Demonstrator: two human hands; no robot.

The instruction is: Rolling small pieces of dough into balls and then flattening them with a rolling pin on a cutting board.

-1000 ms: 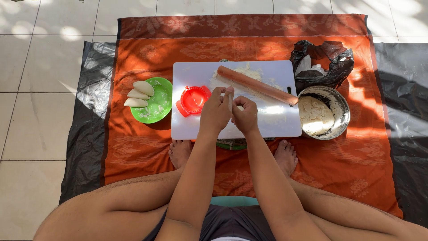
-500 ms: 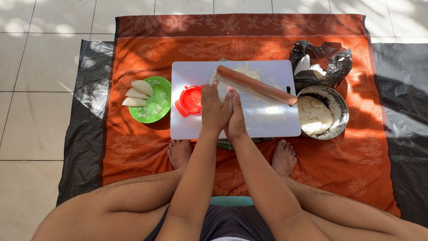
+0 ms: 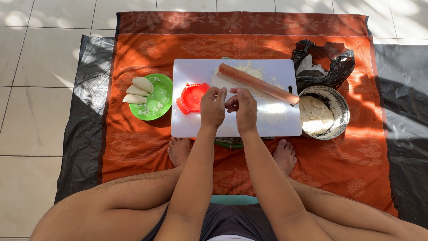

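My left hand (image 3: 212, 108) and my right hand (image 3: 242, 107) meet over the middle of a white cutting board (image 3: 191, 71). Their fingertips pinch a small pale piece of dough (image 3: 223, 98) between them. A red dumpling press (image 3: 192, 97) lies on the board just left of my left hand. A brown rolling pin (image 3: 259, 83) rests diagonally on a floured patch behind my right hand.
A green plate (image 3: 157, 103) with three folded dumplings (image 3: 137, 91) sits left of the board. A metal bowl (image 3: 336, 100) of dough stands at the right, a black plastic bag (image 3: 327, 64) behind it. Everything lies on an orange cloth (image 3: 133, 143) over black sheeting; my bare feet rest below the board.
My hands went from pressed together palm to palm to slightly apart, now pinching the dough with the fingertips. The view has shifted slightly.
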